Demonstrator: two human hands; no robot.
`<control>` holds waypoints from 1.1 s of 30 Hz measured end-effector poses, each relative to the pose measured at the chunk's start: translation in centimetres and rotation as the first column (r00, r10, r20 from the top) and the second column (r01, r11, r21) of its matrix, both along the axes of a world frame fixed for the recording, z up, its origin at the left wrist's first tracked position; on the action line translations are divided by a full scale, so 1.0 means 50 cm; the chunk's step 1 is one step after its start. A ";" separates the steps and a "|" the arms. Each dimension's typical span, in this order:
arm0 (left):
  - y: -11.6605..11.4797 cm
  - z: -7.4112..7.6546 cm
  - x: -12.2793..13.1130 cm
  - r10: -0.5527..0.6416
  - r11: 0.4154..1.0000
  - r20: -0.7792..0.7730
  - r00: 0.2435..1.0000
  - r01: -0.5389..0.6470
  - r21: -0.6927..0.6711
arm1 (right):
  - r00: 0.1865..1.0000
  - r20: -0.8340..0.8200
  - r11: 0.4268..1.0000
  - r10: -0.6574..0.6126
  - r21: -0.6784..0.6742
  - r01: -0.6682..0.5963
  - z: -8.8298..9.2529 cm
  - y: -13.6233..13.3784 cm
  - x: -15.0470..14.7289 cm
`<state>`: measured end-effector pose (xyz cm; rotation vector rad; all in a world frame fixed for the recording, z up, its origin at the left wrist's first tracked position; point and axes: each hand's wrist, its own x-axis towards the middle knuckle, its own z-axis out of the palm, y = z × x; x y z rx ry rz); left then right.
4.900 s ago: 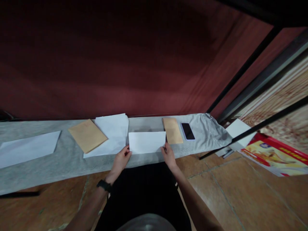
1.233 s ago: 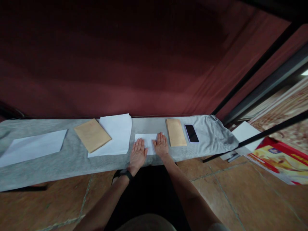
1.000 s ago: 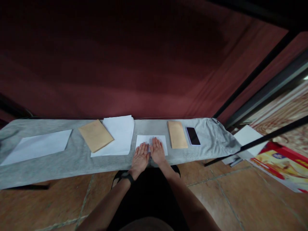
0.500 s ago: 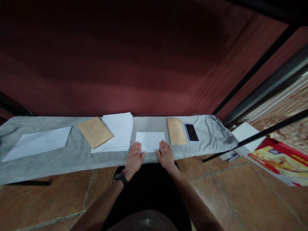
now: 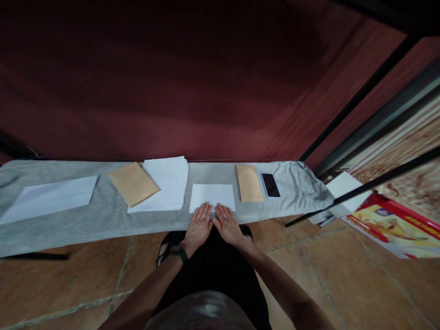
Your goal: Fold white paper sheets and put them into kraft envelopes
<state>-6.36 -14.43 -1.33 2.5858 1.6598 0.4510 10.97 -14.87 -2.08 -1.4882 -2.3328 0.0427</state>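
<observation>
A small white sheet of paper, perhaps folded, lies flat in front of me on the grey cloth. My left hand rests flat with stretched fingers on its near edge. Beside it, thumbs almost meeting, my right hand lies flat on the same edge. Neither hand grips anything. Left of the sheet is a stack of white paper, with brown envelopes partly on top of it. More brown envelopes lie to the right, next to a phone with a dark screen.
The narrow table is covered in grey cloth, rumpled at its right end. Another white sheet lies at the far left. Behind stands a dark red panel. A red and yellow box is on the floor at right, beyond a black bar.
My hands have slid toward each other along the near edge of the paper, from its two corners to its middle. The view has shifted slightly.
</observation>
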 end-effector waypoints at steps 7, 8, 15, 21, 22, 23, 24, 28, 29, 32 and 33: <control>-0.004 0.004 -0.043 0.005 1.000 -0.004 1.000 -0.005 0.006 | 0.994 0.093 0.998 0.051 0.022 -0.053 -0.003 -0.016 0.083; -0.005 0.005 -0.045 0.009 1.000 -0.005 1.000 -0.009 0.003 | 0.992 0.110 0.998 0.054 0.014 -0.056 0.000 -0.016 0.104; -0.009 0.011 -0.039 0.040 0.999 0.001 0.999 -0.040 -0.036 | 0.989 0.140 0.996 0.053 -0.072 -0.043 0.043 0.008 0.168; -0.007 0.005 -0.037 0.030 0.999 0.007 1.000 -0.029 -0.029 | 0.999 0.024 0.993 0.041 -0.109 -0.038 0.040 0.040 0.033; -0.007 0.005 -0.038 0.026 0.999 0.001 1.000 -0.026 -0.029 | 0.999 0.012 0.993 0.034 -0.112 -0.032 0.034 0.046 0.008; -0.007 0.005 -0.039 0.023 0.999 -0.004 1.000 -0.023 -0.029 | 1.000 0.005 0.993 0.021 -0.117 -0.020 0.029 0.052 -0.012; -0.008 0.006 -0.040 0.021 0.999 -0.007 1.000 -0.021 -0.029 | 1.000 0.003 0.993 0.003 -0.120 -0.002 0.024 0.059 -0.027; -0.007 0.013 -0.039 0.032 0.999 -0.007 0.999 -0.032 -0.021 | 0.997 0.013 0.991 -0.077 -0.105 0.078 0.013 0.095 -0.035; -0.005 0.014 -0.037 0.044 0.999 -0.007 0.999 -0.044 -0.023 | 0.995 0.015 0.991 -0.094 -0.097 0.095 0.012 0.104 -0.029; 0.015 0.014 -0.028 0.090 0.995 -0.003 0.996 -0.090 -0.052 | 0.990 0.021 0.986 -0.138 -0.088 0.139 0.010 0.126 -0.011; 0.026 0.013 -0.023 0.097 0.993 0.003 0.995 -0.097 -0.066 | 0.988 0.023 0.984 -0.150 -0.089 0.151 0.009 0.131 -0.008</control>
